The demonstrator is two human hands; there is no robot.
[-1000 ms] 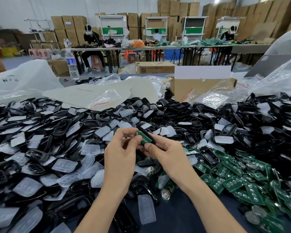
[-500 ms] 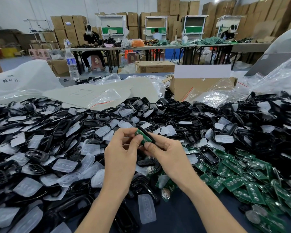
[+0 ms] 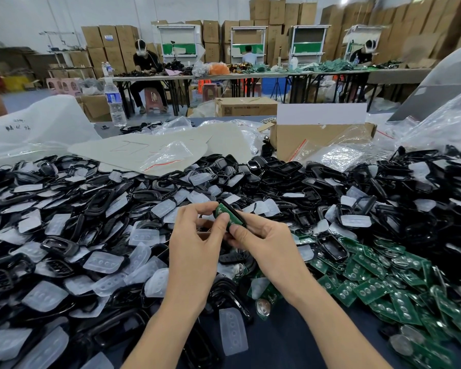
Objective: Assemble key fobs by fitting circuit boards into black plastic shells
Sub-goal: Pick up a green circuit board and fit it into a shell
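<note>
Both hands meet at centre, above the parts pile. Left hand [image 3: 197, 243] and right hand [image 3: 266, 241] are pinched together on one green circuit board [image 3: 228, 215] that sits against a black shell [image 3: 233, 211]. Left thumb presses on the near face of the board; left fingers curl over its far top edge. Right thumb is just below the board's lower end, right fingers wrapped behind the shell. Board is tilted, upper end toward the left, lower end toward the right. Can't tell whether it's fully seated in the shell; the fingers hide the edges.

Table [image 3: 290, 350] has a dark blue top, bare only in the near strip between the forearms. Left and centre: large heap of black shells [image 3: 96, 206] mixed with clear rubber button pads [image 3: 103, 262]. One pad lies alone near the left forearm [image 3: 232, 331]. Right near: pile of green circuit boards [image 3: 378, 286], some with round coin cells showing. Right far: more black shells stacked higher [image 3: 423, 187].

Behind the heap: flat grey sheets [image 3: 144, 150], clear plastic bags [image 3: 336, 155], an open cardboard box [image 3: 320, 137] right of centre. Water bottle [image 3: 114, 101] stands at the far left edge.

Background: long tables with seated people working, stacked cartons along the wall.
</note>
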